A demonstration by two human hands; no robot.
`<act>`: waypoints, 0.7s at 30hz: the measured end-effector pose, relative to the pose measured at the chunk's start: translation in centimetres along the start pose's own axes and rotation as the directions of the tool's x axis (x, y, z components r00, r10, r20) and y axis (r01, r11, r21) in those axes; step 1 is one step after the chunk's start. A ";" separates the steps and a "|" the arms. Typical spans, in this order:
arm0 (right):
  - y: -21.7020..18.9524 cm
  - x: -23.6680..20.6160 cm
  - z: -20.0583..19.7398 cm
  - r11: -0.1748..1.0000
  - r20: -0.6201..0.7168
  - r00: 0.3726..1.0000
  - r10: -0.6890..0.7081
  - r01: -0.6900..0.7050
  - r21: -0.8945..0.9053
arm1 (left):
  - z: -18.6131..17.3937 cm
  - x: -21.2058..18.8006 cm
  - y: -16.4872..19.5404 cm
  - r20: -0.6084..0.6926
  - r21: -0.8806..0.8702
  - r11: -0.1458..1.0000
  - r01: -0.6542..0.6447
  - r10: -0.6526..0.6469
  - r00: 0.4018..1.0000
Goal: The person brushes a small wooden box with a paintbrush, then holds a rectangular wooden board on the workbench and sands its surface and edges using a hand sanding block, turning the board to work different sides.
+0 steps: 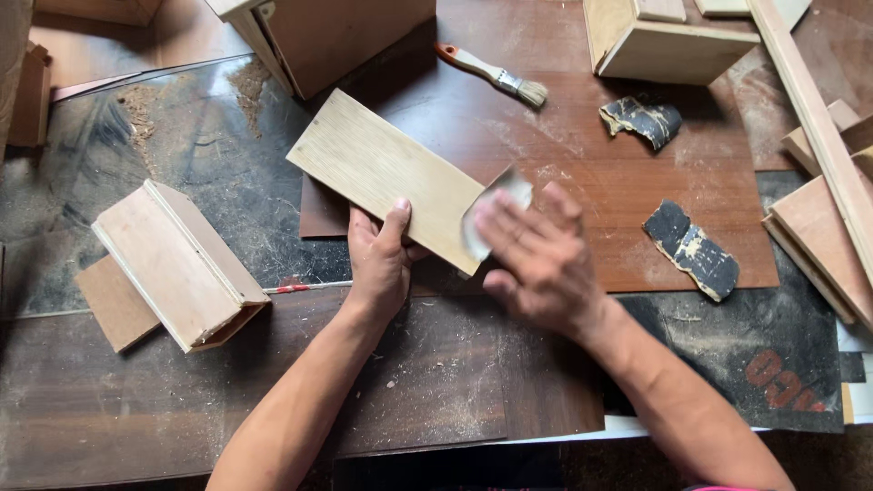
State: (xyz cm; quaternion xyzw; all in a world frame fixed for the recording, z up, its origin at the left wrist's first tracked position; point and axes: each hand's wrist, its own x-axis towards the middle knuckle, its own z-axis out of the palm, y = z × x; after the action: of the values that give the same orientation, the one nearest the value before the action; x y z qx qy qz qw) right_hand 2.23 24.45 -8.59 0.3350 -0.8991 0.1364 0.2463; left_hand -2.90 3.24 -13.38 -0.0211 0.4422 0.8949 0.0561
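A pale rectangular wooden board (386,168) lies at an angle on a brown sheet (627,173). My left hand (380,259) holds its near long edge, thumb on top. My right hand (538,259) is blurred and presses a folded piece of sandpaper (496,205) against the board's right end.
Two worn dark sandpaper scraps (693,248) (642,119) lie to the right. A paintbrush (496,75) rests at the back. A small wooden box part (177,264) sits at the left; other wooden boxes (323,36) (659,41) and strips (823,136) stand at the back and right. Sawdust is scattered about.
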 end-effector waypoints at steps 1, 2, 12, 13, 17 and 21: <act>0.1 0.0 0.1 0.998 0.006 0.998 -0.065 0.065 0.002 | 0.0 0.1 0.0 -0.004 0.008 1.000 0.007 -0.007 1.000; 0.1 -0.1 0.2 0.991 0.012 0.991 -0.130 0.130 0.007 | 0.0 0.1 0.1 -0.011 0.018 1.000 0.014 -0.013 1.000; -0.8 0.7 -0.8 0.994 0.004 0.994 -0.110 0.110 0.020 | 0.4 0.1 0.7 -0.015 0.022 1.000 0.002 -0.001 1.000; -0.8 0.8 -0.9 0.997 -0.016 0.998 -0.062 0.063 0.035 | 0.4 0.0 0.7 -0.025 0.030 0.999 0.015 -0.014 1.000; -1.1 0.9 -1.0 0.997 -0.082 0.995 0.061 -0.065 -0.041 | 0.4 -0.2 0.6 0.019 0.015 1.000 -0.008 0.008 1.000; -1.3 0.8 -0.9 0.996 -0.019 0.996 -0.087 0.087 -0.009 | 0.3 -0.2 0.3 -0.022 0.008 1.000 -0.010 0.010 1.000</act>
State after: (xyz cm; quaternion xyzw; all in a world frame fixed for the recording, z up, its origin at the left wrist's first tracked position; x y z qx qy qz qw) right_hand 2.97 23.43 -7.29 0.3716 -0.8817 0.1250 0.2624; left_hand -2.74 3.24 -12.92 -0.0288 0.4465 0.8931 0.0469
